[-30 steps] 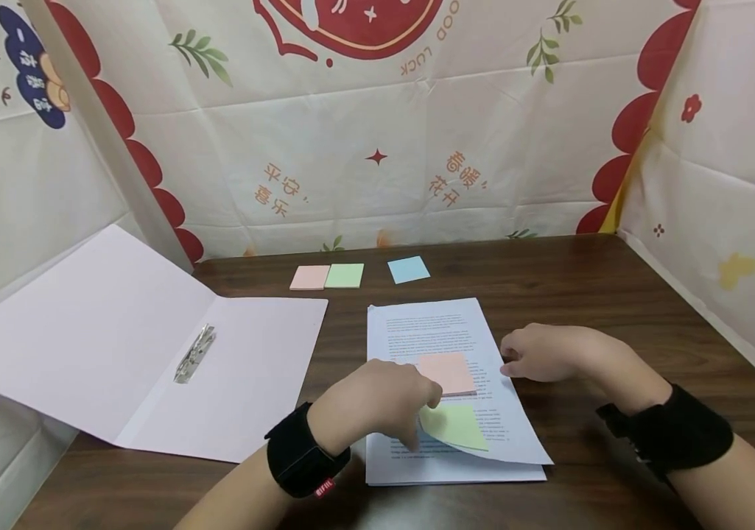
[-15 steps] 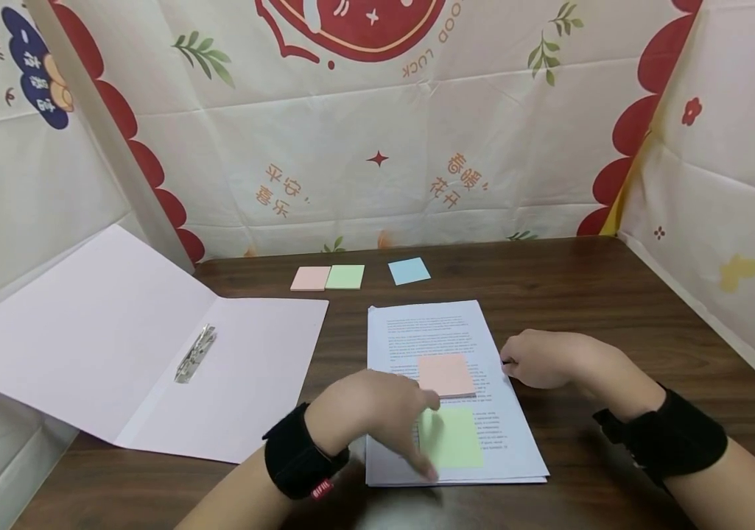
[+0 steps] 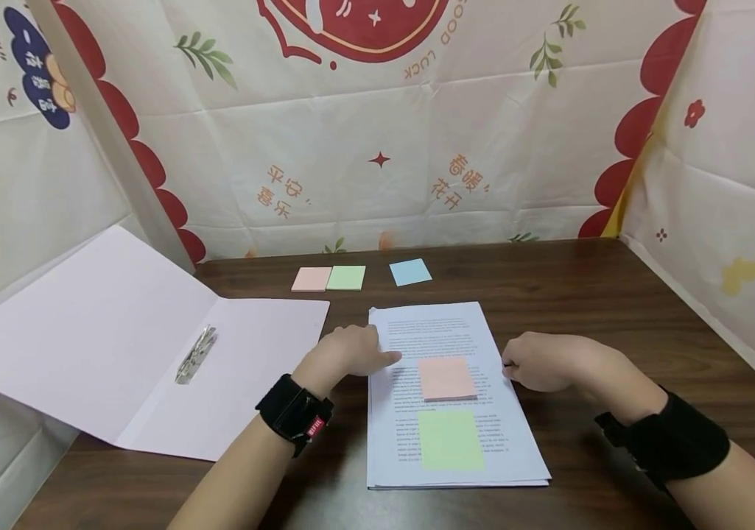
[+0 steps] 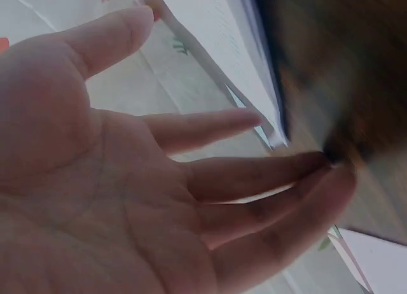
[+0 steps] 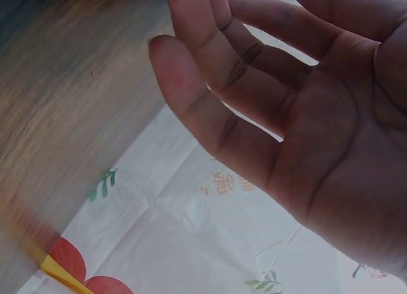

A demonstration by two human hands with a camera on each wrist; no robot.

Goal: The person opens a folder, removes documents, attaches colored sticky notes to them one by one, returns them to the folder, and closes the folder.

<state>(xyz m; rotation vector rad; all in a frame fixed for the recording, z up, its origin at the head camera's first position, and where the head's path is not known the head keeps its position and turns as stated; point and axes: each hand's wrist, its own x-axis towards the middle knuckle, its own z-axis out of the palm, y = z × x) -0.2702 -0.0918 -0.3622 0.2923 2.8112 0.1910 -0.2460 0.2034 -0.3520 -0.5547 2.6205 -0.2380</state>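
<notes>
A stack of printed sheets (image 3: 457, 331) lies on the dark wooden table (image 3: 583, 287). A pink sticky note (image 3: 446, 377) is stuck mid-page and a green sticky note (image 3: 450, 440) lies flat below it. My left hand (image 3: 377, 357) rests at the stack's left edge, one finger touching the page beside the pink note. In the left wrist view its fingers (image 4: 216, 125) are stretched out, holding nothing, near the paper edge (image 4: 254, 84). My right hand (image 3: 516, 364) sits at the stack's right edge, loosely curled and holding nothing. Its relaxed fingers (image 5: 210, 84) show in the right wrist view.
An open pink folder (image 3: 118, 324) with a metal clip (image 3: 194, 353) lies at the left, partly leaning on the cloth wall. Pink (image 3: 311, 279), green (image 3: 346, 277) and blue (image 3: 410, 271) sticky pads lie at the back. Printed cloth walls enclose the table.
My left hand left the green note and moved up to the stack's left edge. The lifted sheet corner and green note now lie flat. The right hand barely moved.
</notes>
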